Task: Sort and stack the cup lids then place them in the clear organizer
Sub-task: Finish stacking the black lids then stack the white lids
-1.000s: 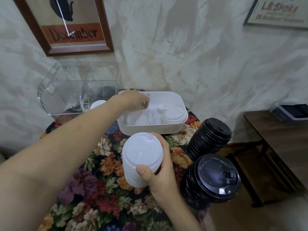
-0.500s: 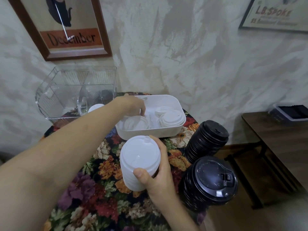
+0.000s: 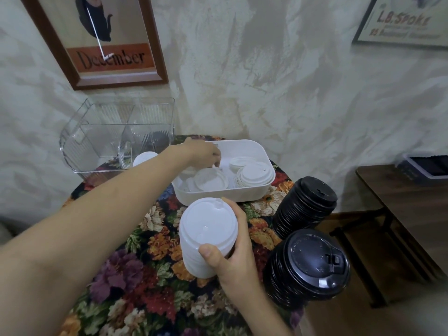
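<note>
Currently the right hand (image 3: 234, 259) grasps a stack of white lids (image 3: 206, 229) upright on the floral tablecloth (image 3: 145, 287), thumb on the near side and fingers wrapped round the far side. The stack stands just in front of the white bin (image 3: 242, 198), apart from it.

The left hand (image 3: 202, 152) reaches over the bin's far left part, fingers (image 3: 216, 161) curled down toward the loose lids inside. Whether they pinch a lid cannot be told from this view.

Bin contents: one flat lid (image 3: 211, 180) at left-centre, a short nested pile (image 3: 254, 177) at right, and a few more lids behind and beneath.

The clear organizer (image 3: 80, 151) sits at the table's far left against the wall, just beside the bin. Through its walls show one white lid top (image 3: 145, 157) near the front right and some dark lids (image 3: 157, 139) behind it — exact compartments are unclear.

Two stacks of black lids stand at the table's right edge: a far black stack (image 3: 305, 207) and a near black stack (image 3: 308, 265), each leaning slightly and close to the other.

Surroundings: a framed "December" print (image 3: 106, 44) on the wall and a wooden side table (image 3: 412, 214) at right.
</note>
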`<state>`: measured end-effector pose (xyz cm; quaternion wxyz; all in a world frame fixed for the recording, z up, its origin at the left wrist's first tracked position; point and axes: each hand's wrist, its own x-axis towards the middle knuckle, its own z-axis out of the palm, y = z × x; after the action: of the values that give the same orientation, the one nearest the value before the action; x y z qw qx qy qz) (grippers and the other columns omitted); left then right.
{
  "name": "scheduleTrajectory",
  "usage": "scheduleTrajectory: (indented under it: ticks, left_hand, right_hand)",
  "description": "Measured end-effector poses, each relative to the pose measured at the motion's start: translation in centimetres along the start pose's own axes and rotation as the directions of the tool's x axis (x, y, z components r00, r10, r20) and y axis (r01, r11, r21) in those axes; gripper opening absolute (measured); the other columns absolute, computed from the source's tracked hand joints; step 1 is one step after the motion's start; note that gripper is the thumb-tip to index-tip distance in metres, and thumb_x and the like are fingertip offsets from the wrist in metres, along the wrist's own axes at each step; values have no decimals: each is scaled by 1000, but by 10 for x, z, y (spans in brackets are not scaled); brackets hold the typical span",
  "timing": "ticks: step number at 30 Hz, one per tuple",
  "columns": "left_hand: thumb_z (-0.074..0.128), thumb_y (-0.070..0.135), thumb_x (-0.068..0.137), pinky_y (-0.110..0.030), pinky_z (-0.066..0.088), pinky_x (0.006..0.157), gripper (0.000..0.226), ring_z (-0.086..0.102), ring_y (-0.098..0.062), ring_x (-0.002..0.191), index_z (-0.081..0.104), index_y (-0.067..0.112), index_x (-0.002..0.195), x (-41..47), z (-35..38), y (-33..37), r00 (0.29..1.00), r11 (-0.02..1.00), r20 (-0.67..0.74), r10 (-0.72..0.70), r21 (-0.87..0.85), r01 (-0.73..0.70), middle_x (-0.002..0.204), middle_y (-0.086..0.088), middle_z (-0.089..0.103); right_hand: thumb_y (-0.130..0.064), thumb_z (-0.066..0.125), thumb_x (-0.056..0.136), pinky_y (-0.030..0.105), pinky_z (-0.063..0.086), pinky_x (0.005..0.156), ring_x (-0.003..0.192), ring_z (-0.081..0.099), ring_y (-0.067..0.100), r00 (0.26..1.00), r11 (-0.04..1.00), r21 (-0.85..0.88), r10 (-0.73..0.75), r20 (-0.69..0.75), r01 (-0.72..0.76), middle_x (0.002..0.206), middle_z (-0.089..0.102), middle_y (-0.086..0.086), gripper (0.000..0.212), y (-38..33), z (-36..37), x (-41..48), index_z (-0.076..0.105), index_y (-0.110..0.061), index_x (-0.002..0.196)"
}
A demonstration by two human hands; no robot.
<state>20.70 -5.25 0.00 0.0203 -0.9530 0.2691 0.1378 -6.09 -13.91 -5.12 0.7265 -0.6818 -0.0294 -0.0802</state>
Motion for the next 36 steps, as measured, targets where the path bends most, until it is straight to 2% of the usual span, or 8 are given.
scheduleTrajectory:
  ticks: [4,7,11,19,23,28,33,36]
  left_hand:
    - [40,70,100,-43,35,102,52,57,-17,103,72,31,113,-1,5,23,990,990,-133,54,-123,-70,103,15,65]
    - [36,84,91,-45,41,104,80,63,-24,111,72,17,115,2,13,47,997,964,-17,75,-254,-77,117,1,72]
    - [50,77,92,-40,42,100,76,57,-28,120,62,9,123,7,13,55,994,911,71,82,-410,-46,132,-7,61]
    - [72,55,91,-26,28,66,47,39,-15,78,48,16,104,4,16,44,991,753,96,97,-658,-10,99,-2,41]
    - [75,52,90,-26,25,63,48,30,-10,69,44,17,103,1,16,46,993,731,83,89,-683,-8,95,0,35]
    - [72,57,91,-33,20,60,58,28,-15,61,38,17,67,-3,16,48,990,756,113,80,-655,14,69,2,30]
    - [69,61,90,-32,39,83,55,52,-17,103,62,13,115,-5,17,48,992,744,111,53,-668,34,116,1,58]
    - [73,55,90,-27,39,78,55,53,-20,103,60,7,113,-7,17,47,996,680,77,42,-733,28,116,-5,59]
  right_hand:
    - [-78,80,66,24,52,97,128,59,14,1000,1000,11,1,4,-1,135,60,-17,87,1,1,0,45,-48,141]
    - [-77,80,67,22,51,97,128,59,12,1000,1000,9,-1,-1,1,134,59,-19,85,-1,1,0,46,-49,140]
    - [-76,80,68,23,51,98,129,58,12,1000,1000,10,0,-2,0,135,60,-18,85,-2,1,0,46,-48,141]
    - [-78,80,66,25,51,98,129,58,12,1000,1000,7,4,0,-4,134,60,-19,87,-1,0,0,45,-49,140]
    - [-77,81,66,27,52,99,129,59,15,1000,1000,8,4,-4,-4,135,60,-16,88,1,1,0,45,-47,141]
    - [-77,80,66,25,52,98,129,59,15,1000,1000,7,2,-5,-2,135,60,-16,88,1,1,0,45,-47,142]
    - [-76,80,67,23,51,97,128,59,12,1000,1000,7,3,-4,-3,135,60,-18,87,-1,1,0,45,-48,141]
    - [-76,80,68,21,51,97,128,59,9,1000,1000,8,5,-4,-5,134,59,-21,85,-1,1,0,45,-49,141]
